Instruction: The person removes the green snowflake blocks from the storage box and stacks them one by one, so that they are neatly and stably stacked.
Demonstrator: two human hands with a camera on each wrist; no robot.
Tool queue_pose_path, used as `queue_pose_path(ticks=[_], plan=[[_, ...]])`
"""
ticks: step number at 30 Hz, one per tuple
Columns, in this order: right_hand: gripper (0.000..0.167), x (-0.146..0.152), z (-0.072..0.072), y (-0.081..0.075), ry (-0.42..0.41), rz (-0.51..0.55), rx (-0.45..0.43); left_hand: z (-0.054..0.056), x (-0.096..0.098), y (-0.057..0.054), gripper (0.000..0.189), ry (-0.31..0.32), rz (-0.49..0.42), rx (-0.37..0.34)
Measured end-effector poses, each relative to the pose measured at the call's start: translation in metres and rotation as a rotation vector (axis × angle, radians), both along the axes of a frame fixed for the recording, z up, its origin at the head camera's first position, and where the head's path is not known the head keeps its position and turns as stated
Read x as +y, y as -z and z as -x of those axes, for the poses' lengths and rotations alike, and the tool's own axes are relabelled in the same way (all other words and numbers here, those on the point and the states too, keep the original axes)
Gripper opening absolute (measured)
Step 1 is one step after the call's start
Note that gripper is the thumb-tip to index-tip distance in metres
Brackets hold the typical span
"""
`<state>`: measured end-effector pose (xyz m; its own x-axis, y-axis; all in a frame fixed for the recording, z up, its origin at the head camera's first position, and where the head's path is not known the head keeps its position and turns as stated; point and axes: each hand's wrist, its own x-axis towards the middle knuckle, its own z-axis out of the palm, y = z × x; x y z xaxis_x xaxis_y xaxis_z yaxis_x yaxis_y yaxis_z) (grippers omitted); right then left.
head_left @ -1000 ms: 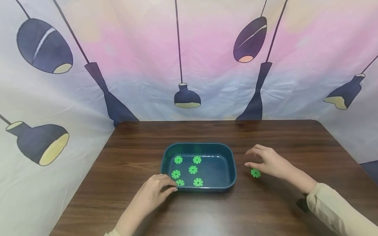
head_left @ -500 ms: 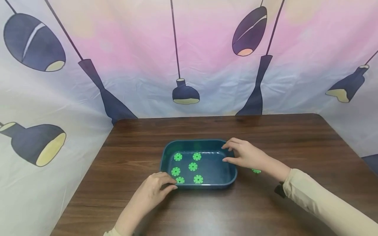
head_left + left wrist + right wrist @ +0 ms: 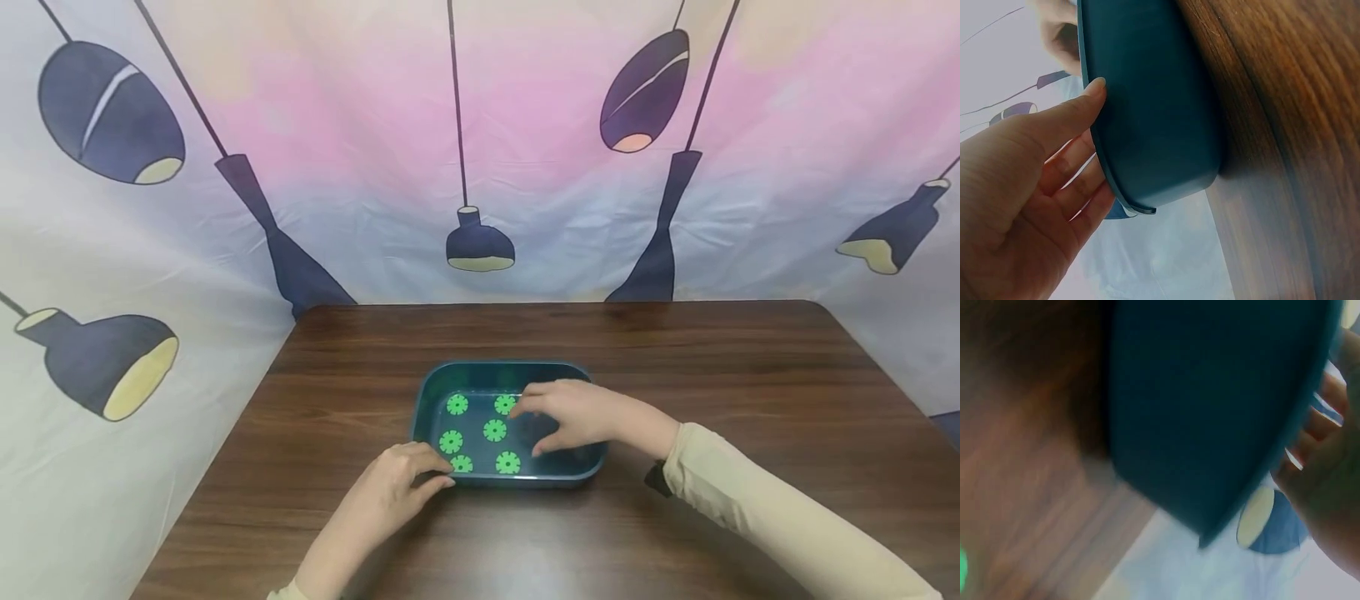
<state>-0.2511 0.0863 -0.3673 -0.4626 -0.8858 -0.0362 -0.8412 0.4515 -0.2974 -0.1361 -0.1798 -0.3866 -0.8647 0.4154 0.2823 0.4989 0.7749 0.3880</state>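
My left hand (image 3: 390, 483) pinches the tray (image 3: 555, 481) by its near-left corner; my right hand (image 3: 581, 414), fingers (image 3: 534, 403) wide, hangs over it. Six discs (image 3: 495, 430) lie toward its left edge (one green sliver (image 3: 962, 570) on the desk (image 3: 337, 358)).

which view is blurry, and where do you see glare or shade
Right wrist view: blurred and dim, tray and table both soft; head view: fairly sharp, pale glare on the table nearer than the tray; left wrist view: backdrop washed out pale, tray's outer wall in shade.
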Motion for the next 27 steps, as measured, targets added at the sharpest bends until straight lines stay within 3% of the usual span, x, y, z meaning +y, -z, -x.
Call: queue_pose_path(ticks=[8,17,27], plan=[[0.045,-0.021,-0.012,0.021,-0.044,-0.143,0.061,0.000,0.002,0.000,0.010,0.010,-0.010,0.022],[0.037,-0.033,-0.016,0.033,-0.069,-0.126,0.094,-0.002,0.001,0.000,0.011,-0.013,-0.002,0.015],[0.026,-0.032,-0.011,0.040,-0.029,-0.007,-0.049,-0.001,0.002,-0.001,0.012,-0.020,0.002,0.020]])
